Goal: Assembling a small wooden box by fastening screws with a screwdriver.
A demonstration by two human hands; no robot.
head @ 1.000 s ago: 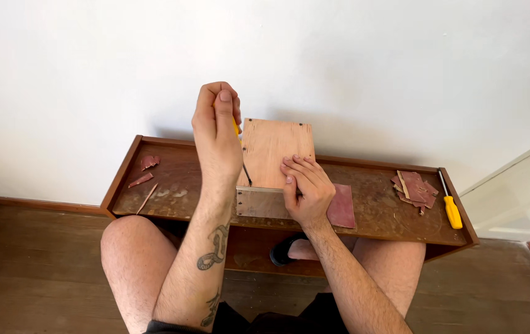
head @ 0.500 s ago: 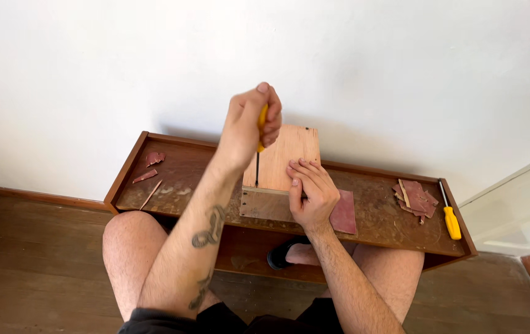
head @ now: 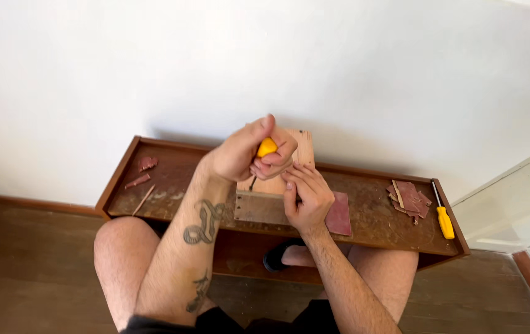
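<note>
Yellow handle of a screwdriver [head: 267, 147] sits clenched in the left hand [head: 243, 154], shaft angled down to the pale wooden box [head: 271, 198] on the brown shelf unit [head: 370, 216]. Right hand [head: 305, 198] lies over the box's right edge, fingers curled down and pressing on the wood to steady it. Box stands at the shelf's middle, its far panel upright near the white wall [head: 153, 74]. Judgement: the tip wants to stay square in the screw head, with pressure straight down the shaft; the bracing hand is best kept clear of the tip's line in case it slips. A reddish sandpaper sheet [head: 339, 213] touches the box on the right. Further right, sandpaper scraps [head: 408, 198] and a second yellow screwdriver [head: 443, 216] lie close to the shelf's right end. Left end holds small chips [head: 144, 173]. Room is tight far side, by the wall; open near side, over the knees.
</note>
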